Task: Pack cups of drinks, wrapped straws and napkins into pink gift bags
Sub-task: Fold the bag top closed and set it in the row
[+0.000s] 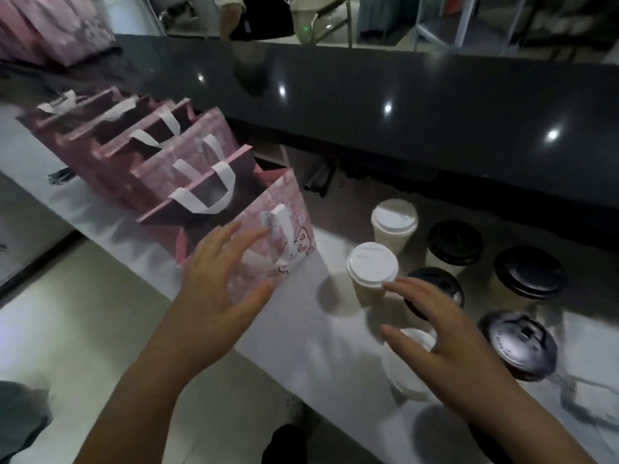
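White counter is crowded by lidded cups and pink bags. Left hand and right hand are held with grip apart, fingers spread.

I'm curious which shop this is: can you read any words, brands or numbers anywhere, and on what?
No text here can be read.
Nearest black lid: raised marks, too blurred to read.
White lid: faint embossing, unreadable.
Front pink bag: only a cartoon cat drawing, no words visible.
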{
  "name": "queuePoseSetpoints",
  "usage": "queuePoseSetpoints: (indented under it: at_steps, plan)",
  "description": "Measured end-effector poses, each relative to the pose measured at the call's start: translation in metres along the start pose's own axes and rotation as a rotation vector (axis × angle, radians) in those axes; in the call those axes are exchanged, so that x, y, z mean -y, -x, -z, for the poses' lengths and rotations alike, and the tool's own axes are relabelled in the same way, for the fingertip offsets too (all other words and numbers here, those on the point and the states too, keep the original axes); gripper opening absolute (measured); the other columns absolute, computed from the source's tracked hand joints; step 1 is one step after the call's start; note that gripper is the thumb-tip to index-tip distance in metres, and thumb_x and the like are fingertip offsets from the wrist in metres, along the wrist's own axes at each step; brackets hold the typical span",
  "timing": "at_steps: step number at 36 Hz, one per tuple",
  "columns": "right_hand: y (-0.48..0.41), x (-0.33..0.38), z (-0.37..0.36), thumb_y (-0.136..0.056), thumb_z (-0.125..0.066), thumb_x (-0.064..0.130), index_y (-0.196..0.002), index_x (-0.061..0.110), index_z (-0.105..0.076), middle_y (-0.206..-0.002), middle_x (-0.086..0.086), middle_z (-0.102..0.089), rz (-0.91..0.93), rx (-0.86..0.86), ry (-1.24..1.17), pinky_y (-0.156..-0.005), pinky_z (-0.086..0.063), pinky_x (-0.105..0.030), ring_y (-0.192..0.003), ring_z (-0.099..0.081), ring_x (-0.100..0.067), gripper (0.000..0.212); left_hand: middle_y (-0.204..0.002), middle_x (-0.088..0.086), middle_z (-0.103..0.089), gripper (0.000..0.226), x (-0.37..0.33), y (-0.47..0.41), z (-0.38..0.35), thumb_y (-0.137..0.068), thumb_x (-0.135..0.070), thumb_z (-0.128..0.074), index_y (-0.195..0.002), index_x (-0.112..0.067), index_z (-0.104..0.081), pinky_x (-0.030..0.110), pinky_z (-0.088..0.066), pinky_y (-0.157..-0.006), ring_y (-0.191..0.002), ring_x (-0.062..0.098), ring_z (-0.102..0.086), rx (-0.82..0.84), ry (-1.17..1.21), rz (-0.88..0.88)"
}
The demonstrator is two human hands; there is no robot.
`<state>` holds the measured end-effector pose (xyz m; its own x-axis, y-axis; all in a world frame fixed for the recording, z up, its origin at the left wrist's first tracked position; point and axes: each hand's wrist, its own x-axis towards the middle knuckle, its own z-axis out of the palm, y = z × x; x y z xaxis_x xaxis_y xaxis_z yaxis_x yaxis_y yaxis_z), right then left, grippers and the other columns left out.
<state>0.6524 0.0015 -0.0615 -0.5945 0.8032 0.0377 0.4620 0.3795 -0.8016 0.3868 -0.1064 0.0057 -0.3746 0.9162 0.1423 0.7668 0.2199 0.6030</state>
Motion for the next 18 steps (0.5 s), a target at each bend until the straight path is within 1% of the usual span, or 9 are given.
queuePoseSetpoints:
  at_steps: [1, 3, 5, 6, 7, 9, 11, 16, 18]
  plan:
    - [-0.011, 0.005, -0.01, -0.08, -0.056, 0.062, -0.133, 0.042, -0.054, -0.141, 0.028, -0.044, -0.027, -0.015, 0.021, -0.111, -0.035, -0.027, -0.135, -0.036, 0.007, 0.056, -0.155, -0.017, -0.031, 0.055, 0.014, -0.017, 0.011, -0.084, -0.043, -0.065, -0.136, -0.048, -0.049, 0.045, -0.027, -0.119, -0.148, 0.006, -0.023, -0.004, 0.026, -0.025]
    - [-0.032, 0.014, -0.031, -0.077, -0.056, 0.063, -0.132, 0.041, -0.055, -0.139, 0.033, -0.041, -0.082, -0.054, 0.051, -0.109, -0.031, -0.017, -0.134, -0.034, 0.01, 0.06, -0.151, -0.011, -0.038, 0.046, 0.044, -0.051, 0.034, -0.088, -0.032, -0.071, -0.129, -0.044, -0.054, 0.032, -0.032, -0.115, -0.142, 0.0, -0.03, -0.016, 0.056, -0.092]
    - [-0.052, 0.023, -0.047, -0.081, -0.069, 0.048, -0.13, 0.038, -0.058, -0.133, 0.038, -0.041, -0.16, -0.093, 0.073, -0.102, -0.022, -0.001, -0.13, -0.037, 0.01, 0.051, -0.145, -0.01, -0.042, 0.045, 0.074, -0.085, 0.057, -0.089, -0.019, -0.074, -0.127, -0.038, -0.057, 0.013, -0.03, -0.107, -0.132, -0.009, -0.034, -0.026, 0.024, -0.15]
    - [-0.061, 0.028, -0.054, -0.081, -0.074, 0.038, -0.128, 0.036, -0.059, -0.131, 0.037, -0.042, -0.196, -0.113, 0.093, -0.1, -0.021, 0.001, -0.128, -0.039, 0.007, 0.049, -0.145, -0.011, -0.043, 0.045, 0.089, -0.101, 0.068, -0.089, -0.016, -0.073, -0.128, -0.034, -0.059, 0.015, -0.031, -0.107, -0.132, -0.007, -0.035, -0.005, 0.009, -0.144]
    - [-0.07, 0.032, -0.06, -0.081, -0.077, 0.03, -0.128, 0.032, -0.06, -0.131, 0.032, -0.046, -0.226, -0.132, 0.12, -0.102, -0.023, -0.004, -0.128, -0.04, 0.004, 0.05, -0.146, -0.01, -0.044, 0.047, 0.101, -0.116, 0.078, -0.088, -0.016, -0.072, -0.13, -0.033, -0.06, 0.023, -0.034, -0.108, -0.135, -0.001, -0.036, 0.032, 0.0, -0.131]
    - [-0.088, 0.042, -0.069, -0.079, -0.08, 0.025, -0.129, 0.027, -0.06, -0.136, 0.015, -0.052, -0.279, -0.161, 0.184, -0.11, -0.032, -0.025, -0.133, -0.044, -0.009, 0.054, -0.145, -0.007, -0.047, 0.051, 0.121, -0.147, 0.094, -0.088, -0.017, -0.071, -0.134, -0.034, -0.058, 0.035, -0.037, -0.11, -0.136, 0.008, -0.041, 0.135, -0.008, -0.145]
    - [-0.101, 0.047, -0.074, -0.076, -0.083, 0.028, -0.136, 0.027, -0.056, -0.143, 0.002, -0.05, -0.351, -0.143, 0.285, -0.112, -0.034, -0.039, -0.135, -0.043, -0.022, 0.065, -0.146, -0.009, -0.047, 0.055, 0.134, -0.173, 0.1, -0.088, -0.02, -0.071, -0.136, -0.04, -0.054, 0.031, -0.035, -0.108, -0.132, 0.007, -0.043, 0.259, -0.019, -0.167]
    - [-0.125, 0.048, -0.069, -0.074, -0.07, 0.062, -0.148, 0.051, -0.026, -0.159, 0.006, -0.02, -0.568, 0.114, 0.645, -0.11, -0.029, -0.044, -0.141, -0.03, -0.027, 0.086, -0.152, -0.017, -0.035, 0.06, 0.155, -0.215, 0.091, -0.09, -0.022, -0.069, -0.136, -0.055, -0.048, 0.034, -0.037, -0.11, -0.136, 0.009, -0.04, 0.582, -0.039, -0.171]
    - [-0.134, 0.045, -0.067, -0.074, -0.065, 0.069, -0.148, 0.055, -0.018, -0.161, 0.008, -0.013, -0.607, 0.178, 0.699, -0.11, -0.026, -0.045, -0.143, -0.027, -0.026, 0.088, -0.148, -0.023, -0.037, 0.063, 0.161, -0.221, 0.087, -0.089, -0.019, -0.067, -0.134, -0.059, -0.048, 0.027, -0.038, -0.104, -0.131, 0.004, -0.042, 0.626, 0.012, -0.184]
